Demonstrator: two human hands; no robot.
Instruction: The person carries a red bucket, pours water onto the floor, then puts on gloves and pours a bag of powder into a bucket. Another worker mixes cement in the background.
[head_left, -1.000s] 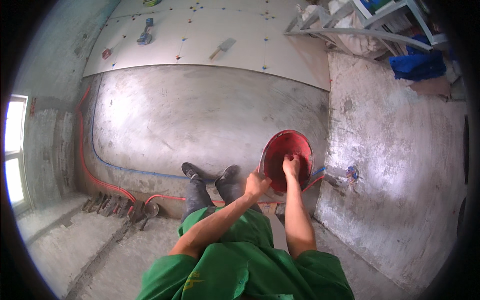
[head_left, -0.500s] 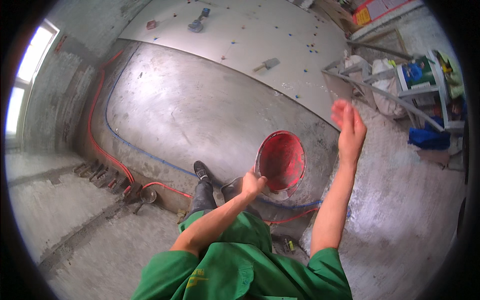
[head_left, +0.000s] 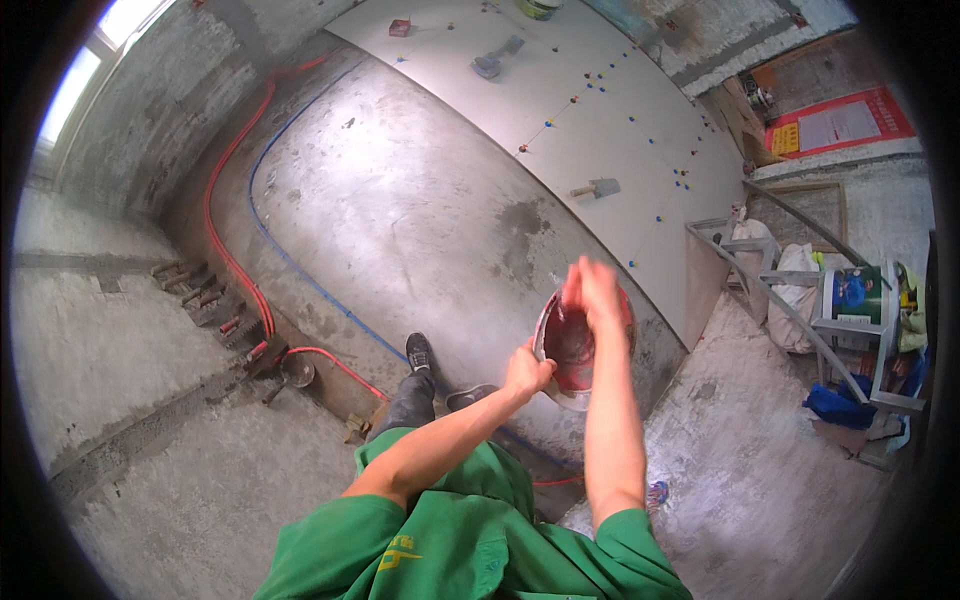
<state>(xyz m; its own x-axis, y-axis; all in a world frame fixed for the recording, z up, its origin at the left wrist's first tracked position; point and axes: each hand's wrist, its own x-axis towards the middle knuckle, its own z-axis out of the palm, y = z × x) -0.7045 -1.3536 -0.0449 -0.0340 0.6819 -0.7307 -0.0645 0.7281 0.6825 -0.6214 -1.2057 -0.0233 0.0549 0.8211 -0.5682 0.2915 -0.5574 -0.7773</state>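
Observation:
A red bucket is tilted in front of me, its mouth facing up toward me. My left hand grips the near left side of its rim, with the thumb over the edge. Over the mouth, at the far side of the bucket, is my right hand. Motion smears its fingers, and I cannot make out whether they hold anything. The inside wall looks wet and smeared. Beyond the bucket, a dark, wet-looking patch marks the grey concrete floor.
Large pale tiles with small coloured spacers lie beyond the floor; a trowel and a tool with a handle rest on them. Red pipe and blue pipe run along the left. A metal stepladder stands right, beside bags and a tub.
My right hand has come from the raised right side down and left to the bucket's mouth. A dark patch now shows on the concrete. The view has turned rightward; my left hand keeps its grip.

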